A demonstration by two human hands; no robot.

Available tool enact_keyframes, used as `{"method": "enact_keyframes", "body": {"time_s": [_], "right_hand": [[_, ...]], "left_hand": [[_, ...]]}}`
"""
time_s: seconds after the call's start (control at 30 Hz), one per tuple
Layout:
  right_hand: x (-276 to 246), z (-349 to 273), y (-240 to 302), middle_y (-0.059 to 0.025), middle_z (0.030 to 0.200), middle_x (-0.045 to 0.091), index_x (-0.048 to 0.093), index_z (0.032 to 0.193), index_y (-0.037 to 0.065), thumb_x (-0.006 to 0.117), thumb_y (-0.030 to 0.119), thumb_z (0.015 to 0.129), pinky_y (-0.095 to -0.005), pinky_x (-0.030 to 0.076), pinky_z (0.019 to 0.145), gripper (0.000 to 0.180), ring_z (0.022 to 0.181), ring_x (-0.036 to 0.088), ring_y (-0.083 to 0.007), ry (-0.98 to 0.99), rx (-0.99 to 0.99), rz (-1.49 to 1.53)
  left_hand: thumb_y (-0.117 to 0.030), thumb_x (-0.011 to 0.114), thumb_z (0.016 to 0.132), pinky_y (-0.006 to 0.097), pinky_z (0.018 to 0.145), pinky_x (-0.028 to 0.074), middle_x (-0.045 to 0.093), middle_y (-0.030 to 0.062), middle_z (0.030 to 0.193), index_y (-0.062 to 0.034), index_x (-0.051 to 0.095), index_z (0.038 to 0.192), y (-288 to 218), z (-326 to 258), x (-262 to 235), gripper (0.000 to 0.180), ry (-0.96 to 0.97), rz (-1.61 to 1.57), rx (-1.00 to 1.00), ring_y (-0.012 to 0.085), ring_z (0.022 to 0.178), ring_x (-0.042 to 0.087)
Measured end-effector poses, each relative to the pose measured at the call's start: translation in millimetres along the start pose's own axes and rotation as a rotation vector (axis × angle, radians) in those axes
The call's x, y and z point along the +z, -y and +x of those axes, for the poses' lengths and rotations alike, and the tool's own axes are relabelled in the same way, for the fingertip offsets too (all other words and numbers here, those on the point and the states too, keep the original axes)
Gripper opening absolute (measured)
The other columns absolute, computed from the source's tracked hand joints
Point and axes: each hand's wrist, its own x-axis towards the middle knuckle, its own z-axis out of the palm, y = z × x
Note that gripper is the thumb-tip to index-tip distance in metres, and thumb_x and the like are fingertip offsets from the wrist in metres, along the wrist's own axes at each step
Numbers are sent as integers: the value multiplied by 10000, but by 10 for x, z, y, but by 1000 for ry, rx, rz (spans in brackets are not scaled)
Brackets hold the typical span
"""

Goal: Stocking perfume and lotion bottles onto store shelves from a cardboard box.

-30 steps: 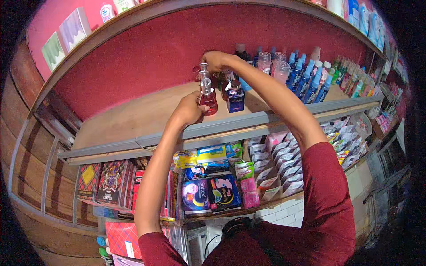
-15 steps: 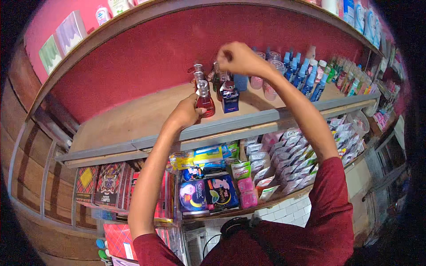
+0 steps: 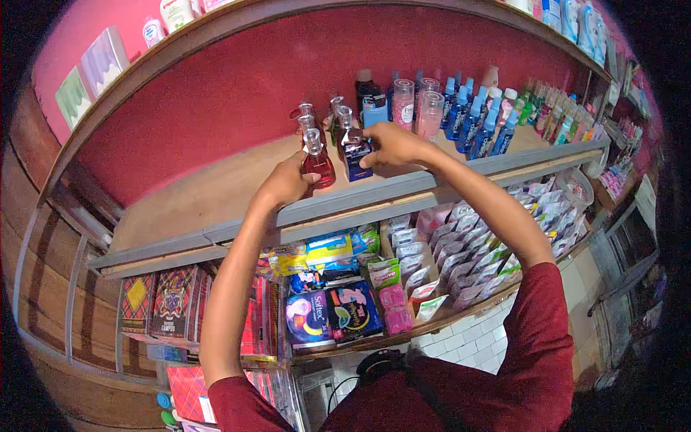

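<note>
Between left-hand fingers (image 3: 296, 175): red bottle (image 3: 317, 167), gripped, standing on wooden shelf (image 3: 216, 191). Just right of it, right-hand fingers (image 3: 374, 147) closed around dark blue bottle (image 3: 356, 157), also on that shelf. Close behind both, more clear-topped bottles (image 3: 338, 119). Farther right, pink jars (image 3: 430, 111), then blue spray bottles (image 3: 475, 122). Below, colourful packets (image 3: 331, 313).

A shop: shelves (image 3: 403, 191) (wooden) stocked with packaged toiletries (image 3: 475, 119)
</note>
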Motion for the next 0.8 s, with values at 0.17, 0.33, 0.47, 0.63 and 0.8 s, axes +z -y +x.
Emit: {"method": "enact_keyframes", "body": {"time_s": [0.17, 0.33, 0.47, 0.63, 0.8], "right_hand": [[40, -7, 44, -152, 813, 656, 606, 1064, -8, 745, 236, 709, -348, 481, 701, 453, 771, 631, -233, -113, -89, -160], [42, 41, -51, -200, 863, 640, 587, 1104, -41, 778, 324, 668, -386, 478, 731, 600, 825, 622, -312, -9, -16, 3], [52, 43, -55, -188, 858, 641, 587, 1089, -44, 777, 321, 670, -380, 480, 712, 587, 808, 625, -295, -45, -123, -27], [10, -20, 25, -174, 844, 644, 606, 981, -41, 804, 325, 631, -366, 483, 688, 544, 792, 629, -274, -18, -14, 45], [-4, -39, 66, -166, 804, 641, 570, 1018, -49, 796, 280, 650, -353, 483, 650, 542, 741, 623, -230, -46, -27, -5]], "left_hand": [[-16, 583, 848, 304, 563, 470, 631, 102, 822, -1, 480, 1176, 25, 7, 11, 344, 3, -24, 17, 141, 643, 566], [-8, 583, 846, 303, 584, 484, 636, 111, 867, 2, 470, 1185, 7, -2, 1, 357, -4, 22, 37, 142, 685, 581], [22, 594, 827, 302, 627, 499, 641, 118, 918, -4, 470, 1194, -32, -20, 12, 388, 31, -66, -5, 150, 750, 602], [-10, 681, 770, 306, 686, 507, 644, 134, 938, 18, 490, 1169, -74, -68, -5, 444, -21, -65, 42, 177, 805, 619], [-113, 816, 639, 314, 708, 505, 639, 165, 940, 84, 519, 1112, -113, -61, -68, 592, -135, 125, -28, 217, 828, 627]]}}
